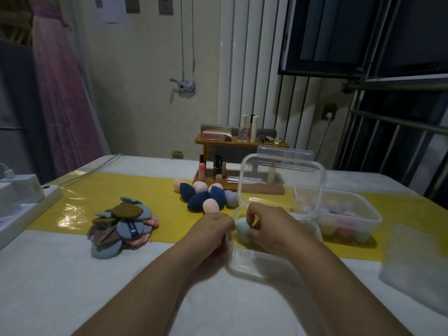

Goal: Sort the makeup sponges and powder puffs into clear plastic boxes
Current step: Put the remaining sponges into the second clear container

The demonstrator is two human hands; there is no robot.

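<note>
A clear plastic box (244, 267) stands open in front of me, its lid (282, 185) raised. My right hand (269, 229) pinches a mint-green makeup sponge (242, 229) inside the box. My left hand (213, 230) is curled against the box's left wall and grips its edge. A cluster of dark blue, pink and lilac sponges (206, 195) lies beyond my hands on the yellow strip. A pile of flat powder puffs (123, 223) in blue, brown and pink sits to the left. A second clear box (349, 217) at the right holds several pastel sponges.
A wooden cosmetics rack (238, 166) with lipsticks and bottles stands behind the sponges. White power strips (21, 202) lie at the table's left edge. A clear lid or box (417, 263) rests at the right edge. The table (72, 282) has a white cloth.
</note>
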